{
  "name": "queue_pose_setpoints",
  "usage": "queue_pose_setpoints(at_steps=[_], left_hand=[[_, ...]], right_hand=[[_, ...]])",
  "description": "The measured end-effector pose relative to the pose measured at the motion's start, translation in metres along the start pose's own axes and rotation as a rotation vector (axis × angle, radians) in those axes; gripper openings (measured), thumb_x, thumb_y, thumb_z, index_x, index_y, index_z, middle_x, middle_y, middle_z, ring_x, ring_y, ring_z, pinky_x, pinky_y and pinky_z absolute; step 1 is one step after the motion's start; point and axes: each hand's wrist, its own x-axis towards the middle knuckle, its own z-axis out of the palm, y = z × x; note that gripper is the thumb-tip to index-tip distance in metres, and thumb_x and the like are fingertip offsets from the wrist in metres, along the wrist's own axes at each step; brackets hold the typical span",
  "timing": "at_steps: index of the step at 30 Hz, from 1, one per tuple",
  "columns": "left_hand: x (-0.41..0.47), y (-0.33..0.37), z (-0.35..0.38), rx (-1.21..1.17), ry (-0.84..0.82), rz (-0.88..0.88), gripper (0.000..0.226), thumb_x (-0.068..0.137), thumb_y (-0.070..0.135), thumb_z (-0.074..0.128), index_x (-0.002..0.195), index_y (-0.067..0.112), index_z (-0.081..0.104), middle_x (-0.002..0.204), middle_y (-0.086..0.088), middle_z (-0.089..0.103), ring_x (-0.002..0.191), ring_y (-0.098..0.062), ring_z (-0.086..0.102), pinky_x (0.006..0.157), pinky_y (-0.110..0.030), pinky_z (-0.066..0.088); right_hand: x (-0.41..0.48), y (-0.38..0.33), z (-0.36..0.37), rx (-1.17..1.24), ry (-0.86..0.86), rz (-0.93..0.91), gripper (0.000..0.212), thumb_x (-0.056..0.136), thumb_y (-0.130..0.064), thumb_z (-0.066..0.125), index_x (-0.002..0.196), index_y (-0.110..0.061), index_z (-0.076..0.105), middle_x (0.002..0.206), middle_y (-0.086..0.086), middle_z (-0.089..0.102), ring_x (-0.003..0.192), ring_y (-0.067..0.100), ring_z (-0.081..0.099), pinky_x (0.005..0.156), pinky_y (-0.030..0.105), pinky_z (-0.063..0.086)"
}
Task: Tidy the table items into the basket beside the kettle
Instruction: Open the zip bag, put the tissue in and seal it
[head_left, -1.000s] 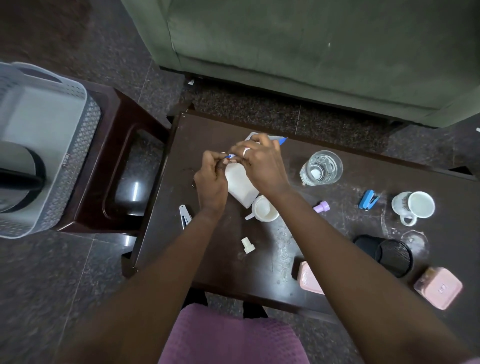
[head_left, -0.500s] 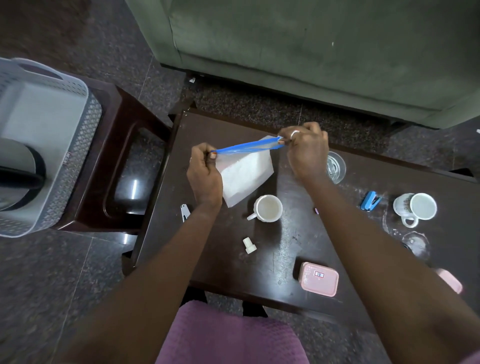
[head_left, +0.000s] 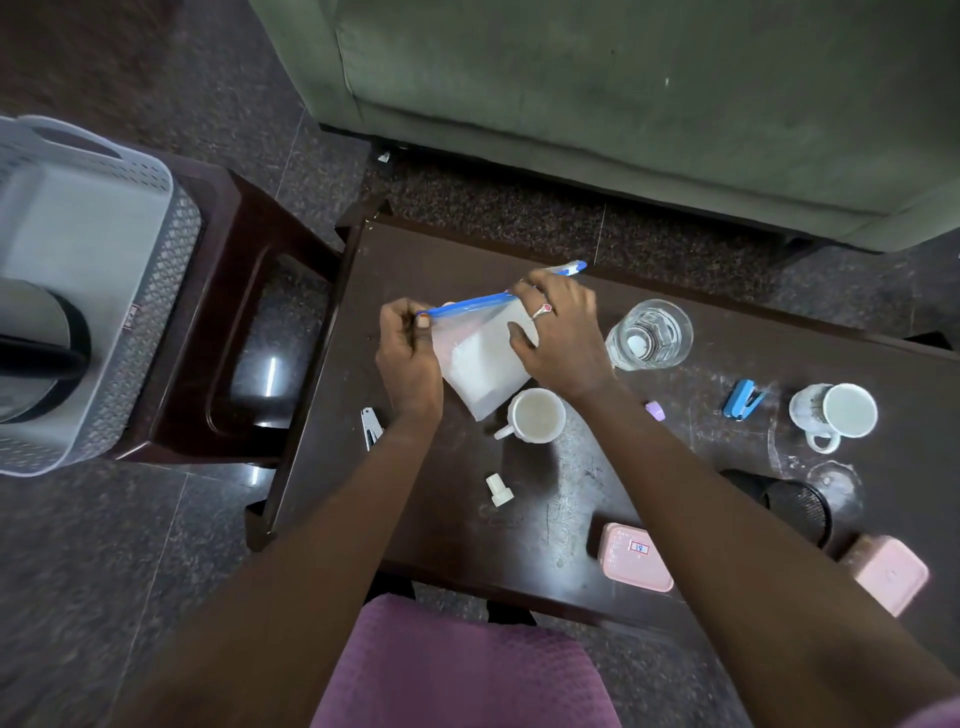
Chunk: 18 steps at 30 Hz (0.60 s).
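Above the dark wooden table (head_left: 649, 483) I hold a clear zip bag (head_left: 480, 364) with a blue zipper strip and a white block inside. My left hand (head_left: 408, 358) pinches the left end of the strip. My right hand (head_left: 561, 332) grips the bag's right side, fingers over the strip. The grey perforated basket (head_left: 156, 291) stands far left on a side table, with the kettle (head_left: 36, 353) partly cut off by the left edge of the frame.
On the table lie a white mug (head_left: 535, 415), a glass of water (head_left: 649, 335), a second mug (head_left: 836, 413), a blue stapler (head_left: 743, 399), a white cap (head_left: 498, 491), a clip (head_left: 370, 427), a purple cap (head_left: 655, 410), a black mesh cup (head_left: 795, 506) and pink boxes (head_left: 634, 557). A green sofa (head_left: 649, 104) stands behind.
My right hand slid back left along the blue zipper strip and now covers the bag's right side. The bag sits lower and nearer the white mug. My left hand kept its pinch.
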Motion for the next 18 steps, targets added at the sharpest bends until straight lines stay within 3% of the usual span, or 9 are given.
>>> queue_pose_setpoints(at_steps=[3, 6, 9, 11, 15, 18], left_hand=[[-0.001, 0.001, -0.001, -0.053, -0.013, -0.025, 0.014, 0.092, 0.001, 0.046, 0.095, 0.013, 0.05, 0.084, 0.013, 0.056, 0.077, 0.005, 0.052, 0.082, -0.024, 0.041], [-0.004, 0.001, -0.001, -0.094, -0.051, -0.039, 0.016, 0.092, -0.001, 0.045, 0.091, 0.014, 0.048, 0.086, 0.004, 0.055, 0.081, -0.006, 0.051, 0.084, -0.028, 0.041], [-0.008, 0.003, -0.002, -0.142, -0.081, -0.018, 0.015, 0.089, 0.005, 0.047, 0.085, 0.02, 0.049, 0.085, 0.007, 0.056, 0.079, 0.003, 0.054, 0.081, -0.018, 0.044], [-0.009, 0.004, -0.005, -0.161, -0.102, -0.002, 0.016, 0.088, 0.011, 0.048, 0.083, 0.026, 0.05, 0.082, 0.009, 0.056, 0.077, 0.006, 0.056, 0.075, -0.013, 0.044], [-0.005, 0.011, -0.008, -0.11, -0.135, -0.049, 0.015, 0.089, 0.024, 0.048, 0.077, 0.028, 0.055, 0.074, 0.007, 0.061, 0.074, -0.015, 0.057, 0.074, -0.035, 0.048], [0.008, 0.032, -0.002, -0.003, -0.186, -0.063, 0.005, 0.088, 0.029, 0.058, 0.086, 0.026, 0.061, 0.078, 0.011, 0.067, 0.074, -0.005, 0.064, 0.076, -0.022, 0.051]], right_hand=[[0.003, -0.001, 0.001, 0.024, -0.007, 0.025, 0.04, 0.069, 0.005, 0.066, 0.108, 0.003, 0.059, 0.111, 0.022, 0.061, 0.096, 0.038, 0.061, 0.084, 0.047, 0.046], [0.006, 0.003, 0.004, -0.04, -0.118, 0.025, 0.038, 0.077, 0.004, 0.06, 0.114, -0.002, 0.058, 0.122, 0.018, 0.057, 0.104, 0.035, 0.056, 0.091, 0.045, 0.038], [0.01, 0.007, 0.008, -0.071, -0.197, 0.068, 0.04, 0.085, -0.009, 0.056, 0.125, -0.012, 0.052, 0.125, 0.007, 0.057, 0.114, 0.028, 0.047, 0.091, 0.039, 0.025], [0.013, 0.007, 0.008, -0.073, -0.17, 0.073, 0.034, 0.086, -0.007, 0.055, 0.12, -0.013, 0.056, 0.113, 0.007, 0.063, 0.11, 0.029, 0.048, 0.086, 0.04, 0.025], [0.013, 0.007, 0.004, -0.092, -0.14, -0.02, 0.024, 0.085, -0.002, 0.054, 0.103, -0.01, 0.068, 0.099, 0.008, 0.066, 0.104, 0.029, 0.054, 0.082, 0.043, 0.027], [0.015, 0.01, -0.001, -0.073, -0.163, -0.074, 0.021, 0.085, -0.003, 0.054, 0.098, -0.009, 0.069, 0.111, 0.007, 0.067, 0.115, 0.029, 0.053, 0.087, 0.046, 0.024]])
